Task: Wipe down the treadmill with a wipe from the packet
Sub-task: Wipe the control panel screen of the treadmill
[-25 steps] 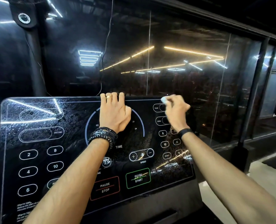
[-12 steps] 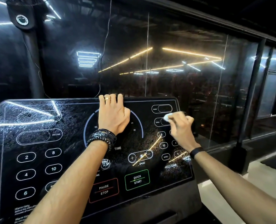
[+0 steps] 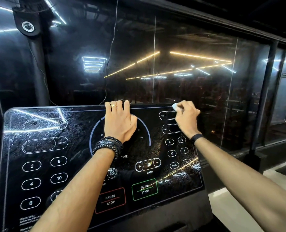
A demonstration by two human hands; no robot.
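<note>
Wiping under way on the treadmill console (image 3: 81,164), glossy black, streaked and speckled across most of its face. Right hand (image 3: 186,118) up at the top right corner, by the PULSE window (image 3: 168,115); grip closed round a small wadded white wipe (image 3: 175,106), only a bit of it peeking out past the fingers at the panel's upper edge. Left hand (image 3: 119,121) laid flat over the centre dial (image 3: 145,131), fingers hooked over the top rim, steadying, holding nothing; grip relaxed and fairly wide. Ring on one finger, dark bracelets (image 3: 108,145) at the left wrist, a dark band (image 3: 196,137) at the right.

By the look of it, early to middling: only the right-hand column being worked, with glittering smears plain over the left half around the INCLINE window (image 3: 43,144) and near the QUICK START button (image 3: 144,190). Left to do, seemingly: the centre under the resting hand, the whole left side, the lower buttons, plus the rest of the machine out of view. Packet not in sight.

Against half a second back: right hand risen from beside the SPEED window (image 3: 171,128) to the top corner again, much as a full second ago, so an up-and-down scrub. Left hand unmoved throughout.
</note>
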